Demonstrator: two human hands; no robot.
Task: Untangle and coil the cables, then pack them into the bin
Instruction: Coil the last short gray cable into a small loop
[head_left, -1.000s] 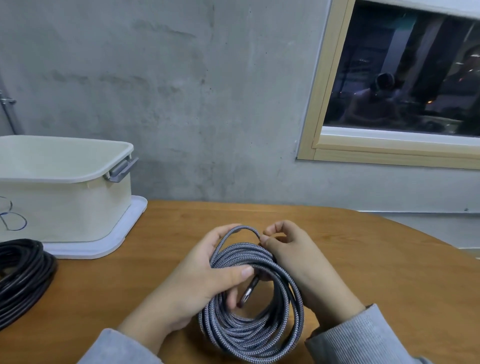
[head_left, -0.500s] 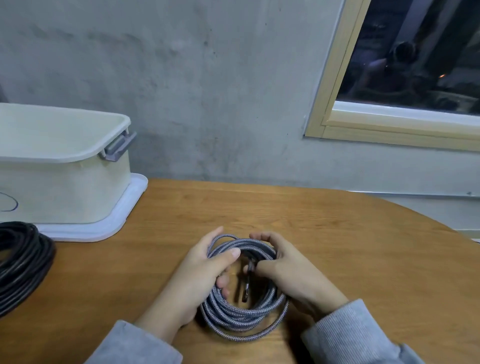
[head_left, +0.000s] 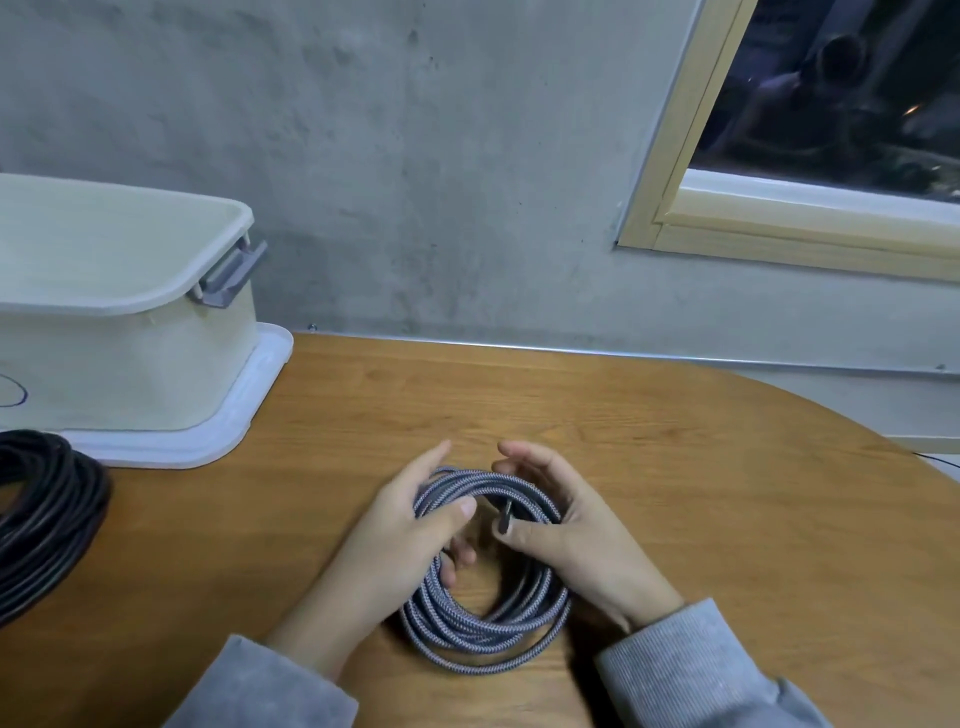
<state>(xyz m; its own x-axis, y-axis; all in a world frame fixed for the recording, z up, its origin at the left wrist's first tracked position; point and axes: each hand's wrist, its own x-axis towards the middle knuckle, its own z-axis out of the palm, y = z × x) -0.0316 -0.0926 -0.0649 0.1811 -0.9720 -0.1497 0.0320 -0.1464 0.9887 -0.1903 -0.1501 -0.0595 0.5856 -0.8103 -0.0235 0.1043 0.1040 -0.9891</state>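
Note:
A grey braided cable (head_left: 480, 626) lies wound in a coil on the wooden table (head_left: 701, 499), in front of me. My left hand (head_left: 400, 540) grips the coil's left side, thumb over the strands and fingers curled under them. My right hand (head_left: 576, 540) holds the coil's right side, its thumb pressing the cable's dark plug (head_left: 504, 519) against the loops. The cream bin (head_left: 124, 312) stands at the far left on its white lid (head_left: 244, 421), top open. A black coiled cable (head_left: 41, 525) lies at the left edge, in front of the bin.
A concrete wall runs behind the table, with a wood-framed window (head_left: 810, 244) at the upper right. The table's rounded edge curves down on the right. Bare wood lies between the bin and my hands.
The grey coil has come down from a raised, tilted hold to lie nearly flat on the table. My right hand has moved from pinching the top loop to holding the plug inside the coil.

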